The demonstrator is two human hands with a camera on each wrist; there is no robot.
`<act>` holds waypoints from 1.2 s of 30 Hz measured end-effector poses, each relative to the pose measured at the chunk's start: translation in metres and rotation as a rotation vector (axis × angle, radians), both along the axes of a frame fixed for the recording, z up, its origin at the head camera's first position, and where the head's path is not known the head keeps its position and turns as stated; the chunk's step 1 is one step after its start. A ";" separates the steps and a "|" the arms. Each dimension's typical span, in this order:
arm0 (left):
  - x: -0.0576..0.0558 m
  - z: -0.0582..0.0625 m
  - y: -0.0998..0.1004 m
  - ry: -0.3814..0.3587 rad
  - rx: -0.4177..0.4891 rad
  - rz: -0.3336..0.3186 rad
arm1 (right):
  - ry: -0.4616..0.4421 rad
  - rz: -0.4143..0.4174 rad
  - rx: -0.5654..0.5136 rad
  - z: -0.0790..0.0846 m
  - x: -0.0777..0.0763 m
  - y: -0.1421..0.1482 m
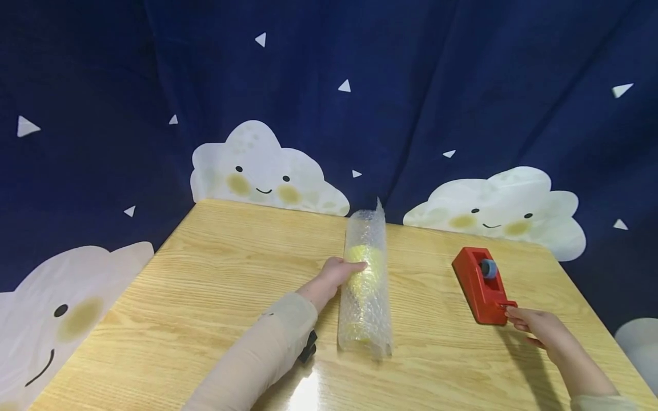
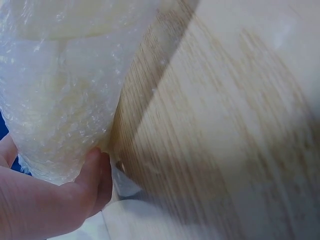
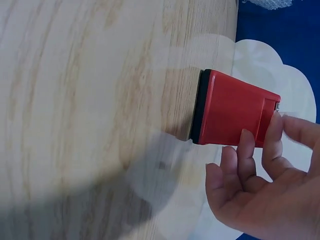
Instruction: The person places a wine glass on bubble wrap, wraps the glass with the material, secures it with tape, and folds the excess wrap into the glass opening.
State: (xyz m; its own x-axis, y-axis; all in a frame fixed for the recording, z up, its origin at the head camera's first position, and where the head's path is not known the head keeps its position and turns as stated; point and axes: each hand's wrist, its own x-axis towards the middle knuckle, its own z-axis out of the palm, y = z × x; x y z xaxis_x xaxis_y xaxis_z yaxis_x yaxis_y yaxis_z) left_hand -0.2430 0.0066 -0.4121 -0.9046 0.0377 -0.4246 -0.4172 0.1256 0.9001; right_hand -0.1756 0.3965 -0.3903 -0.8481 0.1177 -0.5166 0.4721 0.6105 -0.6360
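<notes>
A long bundle of bubble wrap [image 1: 366, 319] lies on the table, with something yellow [image 1: 371, 279] showing through its middle. My left hand [image 1: 336, 273] grips the bundle from its left side, thumb over the top. In the left wrist view my fingers [image 2: 92, 172] press along the edge of the clear plastic. To the right stands a red tape dispenser [image 1: 478, 291] with a blue-cored roll of tape [image 1: 488, 268] in it. At its near, cutter end my right hand [image 1: 537, 325] pinches the clear tape end [image 3: 290, 113] between thumb and index finger, other fingers loosely bent.
The wooden table [image 1: 247, 245] carries both things and ends at a dark blue curtain [image 1: 308, 74] printed with clouds and triangles. A small black object [image 1: 308, 347] shows beneath my left sleeve.
</notes>
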 end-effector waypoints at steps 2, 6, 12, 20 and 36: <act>0.000 -0.001 0.000 -0.008 0.000 0.004 | 0.012 0.009 0.006 -0.001 0.001 0.000; 0.000 -0.001 0.000 -0.023 -0.004 0.010 | 0.038 0.024 0.001 -0.003 0.005 -0.002; 0.000 0.000 0.001 -0.017 -0.001 0.001 | 0.079 0.023 0.039 -0.008 0.005 0.000; 0.000 0.001 0.000 -0.022 -0.002 -0.004 | 0.111 0.045 0.042 -0.009 0.000 0.003; 0.002 0.002 0.001 -0.017 0.010 0.000 | 0.104 0.021 0.058 -0.009 -0.003 0.000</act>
State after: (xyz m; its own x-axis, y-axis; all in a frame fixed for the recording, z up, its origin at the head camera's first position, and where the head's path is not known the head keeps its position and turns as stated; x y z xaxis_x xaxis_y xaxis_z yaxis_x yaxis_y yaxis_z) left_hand -0.2405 0.0073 -0.4101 -0.8972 0.0417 -0.4397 -0.4327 0.1167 0.8939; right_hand -0.1783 0.3969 -0.3989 -0.8992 0.1265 -0.4188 0.3923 0.6569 -0.6439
